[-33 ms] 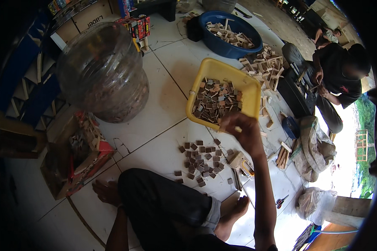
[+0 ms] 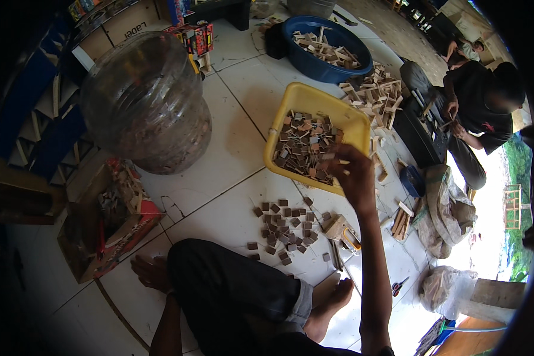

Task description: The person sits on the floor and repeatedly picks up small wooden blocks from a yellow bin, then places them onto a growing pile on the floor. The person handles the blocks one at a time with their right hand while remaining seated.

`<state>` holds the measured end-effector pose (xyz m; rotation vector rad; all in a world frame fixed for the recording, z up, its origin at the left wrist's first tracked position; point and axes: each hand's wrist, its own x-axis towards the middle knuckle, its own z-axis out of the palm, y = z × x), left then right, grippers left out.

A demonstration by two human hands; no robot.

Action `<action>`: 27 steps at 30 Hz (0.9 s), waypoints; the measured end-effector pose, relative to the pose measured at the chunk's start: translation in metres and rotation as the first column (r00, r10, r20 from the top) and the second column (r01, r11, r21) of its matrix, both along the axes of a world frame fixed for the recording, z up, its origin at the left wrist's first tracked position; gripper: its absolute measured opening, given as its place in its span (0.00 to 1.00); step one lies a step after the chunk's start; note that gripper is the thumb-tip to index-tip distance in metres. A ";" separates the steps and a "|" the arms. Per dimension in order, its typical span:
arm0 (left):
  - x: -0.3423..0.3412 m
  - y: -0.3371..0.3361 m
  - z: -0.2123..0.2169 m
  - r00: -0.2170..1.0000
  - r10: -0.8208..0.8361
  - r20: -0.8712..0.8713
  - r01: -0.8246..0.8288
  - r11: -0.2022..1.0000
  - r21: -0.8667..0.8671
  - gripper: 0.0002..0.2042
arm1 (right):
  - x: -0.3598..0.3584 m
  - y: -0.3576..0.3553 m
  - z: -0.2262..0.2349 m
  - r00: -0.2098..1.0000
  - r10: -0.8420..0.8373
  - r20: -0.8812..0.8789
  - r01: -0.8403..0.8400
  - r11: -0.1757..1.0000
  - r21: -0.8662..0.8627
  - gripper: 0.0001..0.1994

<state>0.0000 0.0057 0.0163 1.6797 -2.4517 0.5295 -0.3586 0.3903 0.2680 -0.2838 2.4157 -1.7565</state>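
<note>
My right hand (image 2: pixel 354 175) hovers over the near right corner of a yellow plastic tub (image 2: pixel 288 98). Its fingers are bent together in a pinch; what they hold, if anything, is too small to make out. Inside the tub lies a heap of small brown square pieces (image 2: pixel 307 139), some with thin pale stems. More brown square pieces (image 2: pixel 291 228) are scattered on the white tiles between the tub and my legs. My left hand (image 2: pixel 149 272) rests on the floor beside my bent knee, fingers spread, with nothing in it.
A clear plastic drum (image 2: pixel 148 107) and an open carton (image 2: pixel 110 225) stand left. Behind the tub is a blue basin (image 2: pixel 291 53) of wood strips. A stapler-like tool (image 2: pixel 351 240) and scissors (image 2: pixel 399 286) lie right. A co-worker (image 2: pixel 480 107) sits at far right.
My right hand has moved slightly up and right, farther over the tub's near right corner. My left hand has not moved.
</note>
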 end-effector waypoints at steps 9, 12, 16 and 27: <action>-0.006 0.004 0.009 0.993 0.079 0.093 -0.082 0.996 0.033 0.29 | -0.087 -0.013 -0.084 0.939 0.342 -0.017 -0.247 0.711 0.659 0.40; -0.008 0.004 0.013 0.991 0.080 0.109 -0.083 0.996 0.023 0.29 | -0.084 -0.041 -0.103 0.945 0.317 0.074 -0.255 0.579 0.774 0.48; -0.007 0.005 0.013 0.990 0.067 0.122 -0.069 0.998 0.011 0.29 | -0.070 -0.064 -0.112 0.980 0.187 0.072 -0.144 0.409 0.901 0.52; -0.002 0.002 0.006 0.997 0.050 0.059 -0.051 0.999 0.015 0.29 | -0.087 -0.042 -0.130 0.945 0.282 -0.164 -0.002 0.506 0.862 0.32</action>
